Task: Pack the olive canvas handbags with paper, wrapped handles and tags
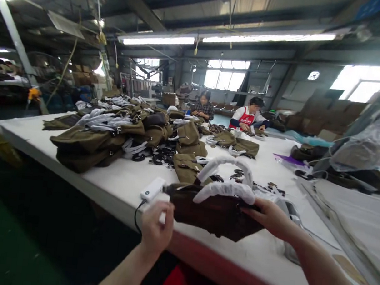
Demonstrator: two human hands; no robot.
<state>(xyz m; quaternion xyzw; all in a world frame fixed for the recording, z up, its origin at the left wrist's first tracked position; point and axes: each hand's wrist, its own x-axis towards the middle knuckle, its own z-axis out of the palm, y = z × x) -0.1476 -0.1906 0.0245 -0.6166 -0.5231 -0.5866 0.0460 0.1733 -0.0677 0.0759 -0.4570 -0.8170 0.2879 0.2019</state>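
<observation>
A dark brown bag point(212, 213) with white paper-wrapped handles point(225, 190) lies near the front edge of a big white table point(123, 185). My right hand point(271, 216) rests on the bag's right end, fingers curled onto its top. My left hand point(156, 225) is closed on a small white object just left of the bag; what it is I cannot make out. A white box-shaped device point(152, 188) with a black cable point(136, 216) sits on the table above my left hand.
Heaps of olive bags point(90, 142) with white-wrapped straps and black fittings point(161, 155) fill the table's middle and left. Two people point(247, 117) sit working at the far end. A clear plastic sheet point(368, 140) over more bags stands at the right. The dark floor point(29, 225) lies left.
</observation>
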